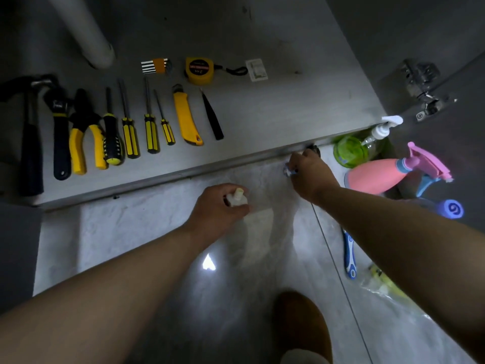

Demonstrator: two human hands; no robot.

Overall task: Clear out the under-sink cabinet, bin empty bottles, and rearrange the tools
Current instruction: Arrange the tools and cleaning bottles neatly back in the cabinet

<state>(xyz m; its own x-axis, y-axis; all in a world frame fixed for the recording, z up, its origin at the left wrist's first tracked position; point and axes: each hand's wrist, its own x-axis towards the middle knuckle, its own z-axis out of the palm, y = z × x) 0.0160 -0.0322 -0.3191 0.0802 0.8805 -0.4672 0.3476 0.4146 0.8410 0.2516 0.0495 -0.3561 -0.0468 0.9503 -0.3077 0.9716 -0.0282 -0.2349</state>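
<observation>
My left hand [217,206] grips the neck of a clear plastic bottle [258,222] that hangs over the tiled floor in front of the cabinet. My right hand [309,174] pinches a small clear bottle top [288,170] just below the cabinet's front edge. On the cabinet floor [275,109] tools lie in a neat row: a hammer [31,143], a wrench [60,132], pliers [84,137], several screwdrivers [128,127], a yellow utility knife [186,116] and black tweezers [214,119]. Behind them lie hex keys [156,66], a tape measure [199,70] and a small white card [257,70].
On the floor at right stand a green pump bottle [354,151], a pink spray bottle [378,177], a blue rolled cloth [451,208], a blue-handled brush [349,253] and a clear plastic bag [385,285]. A drain pipe [86,32] runs down at the cabinet's back left. The door hinge [422,88] is at right.
</observation>
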